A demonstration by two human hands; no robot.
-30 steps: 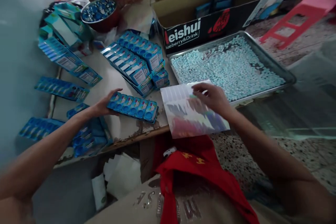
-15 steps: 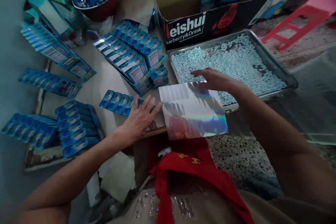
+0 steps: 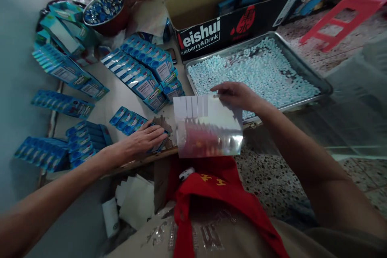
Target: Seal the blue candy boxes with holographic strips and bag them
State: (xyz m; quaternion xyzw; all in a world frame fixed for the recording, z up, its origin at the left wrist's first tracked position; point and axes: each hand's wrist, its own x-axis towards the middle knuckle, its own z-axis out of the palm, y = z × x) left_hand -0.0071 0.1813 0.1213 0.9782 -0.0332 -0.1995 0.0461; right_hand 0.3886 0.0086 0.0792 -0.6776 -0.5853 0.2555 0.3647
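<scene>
As a person's left hand lies, fingers together, over a row of blue packs near the front edge of the table, the right hand curves over a shiny sheet overhanging that edge. Whether either grips is unclear. Positioning appears underway; the next move would call for light, steady handling.

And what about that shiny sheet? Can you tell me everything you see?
The shiny sheet looks thin, silvery and roughly rectangular, like foil or glossy film. Its mirror-like face shows pale streaks up top and a reddish patch lower down, probably reflections. Its lower part juts past the table edge. The right hand is at its top, seemingly holding it; the left hand lies apart.
</scene>
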